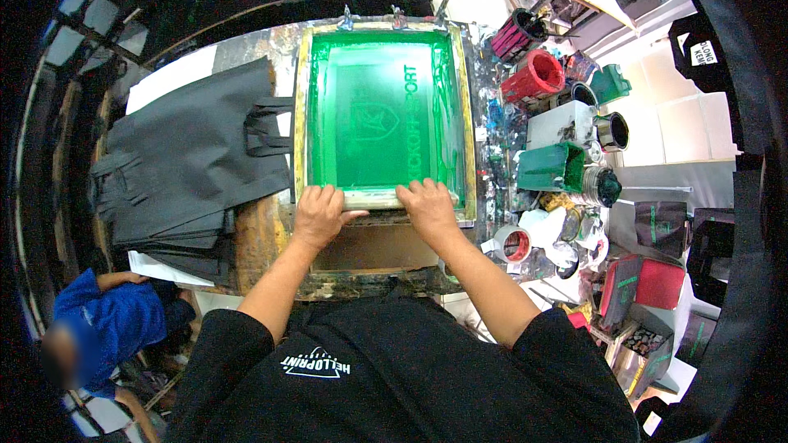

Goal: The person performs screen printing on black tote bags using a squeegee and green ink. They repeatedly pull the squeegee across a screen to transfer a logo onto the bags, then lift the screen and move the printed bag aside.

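A screen printing frame [468, 115] with yellowed wooden sides lies on the worktable in front of me. Green ink coats its mesh [353, 74], and a shield design and lettering show through. At the frame's near end, a pale squeegee [373, 198] lies crosswise. My left hand [320, 215] is closed over its left end, thumb stretched inward along it. Toward the other end, my right hand [428, 205] has its fingers curled over the same bar. The squeegee's blade is hidden. Left of the frame are stacked black fabric bags [197, 148], one with its handles [269, 127] reaching to the frame's side.
Ink-stained containers crowd the right, including a red tub [533, 74], a green container [550, 167] and a roll of tape [515, 244]. Clamps [398, 18] stand at the frame's far edge. Another person in a blue shirt [115, 320] is low at the left.
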